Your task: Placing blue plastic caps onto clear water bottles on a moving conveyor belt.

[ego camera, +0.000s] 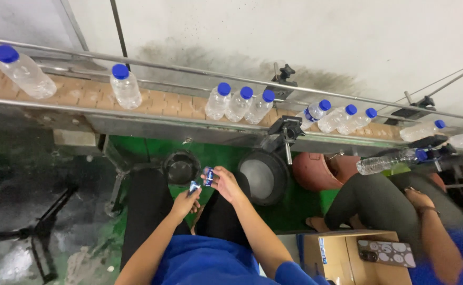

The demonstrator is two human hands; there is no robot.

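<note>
- Head view, looking down at the seated person's lap; both hands raised in front of the knees, below the conveyor (152,100).
- Left hand (185,201): fingers pinched shut on a small blue-and-white label piece (193,186), held at the fingertips.
- Right hand (225,183): fingers closed round a second small blue label piece (209,176), thumb and forefinger gripping it.
- The two label pieces sit just beside each other, apart by a small gap, over the dark trousers.
- Conveyor runs left to right across the top, tan slatted belt between metal rails; clear plastic bottles with blue caps stand on it.
- Lone bottle (125,87) above the hands' left; a cluster of three bottles (239,104) touching each other above the hands; another three further right (337,117).
- Far-left bottle (24,71) is tilted by lens distortion, well apart from the rest.
- Black round bucket (181,168) under the belt, just beyond the left hand; larger dark round pan (263,177) right of the right hand.
- Green floor under the line.
- Co-worker's arm (432,221) at right; a bottle (387,161) lies sideways near them.
- Cardboard box (342,258) at the bottom right, phone with patterned case (385,253) on it.
</note>
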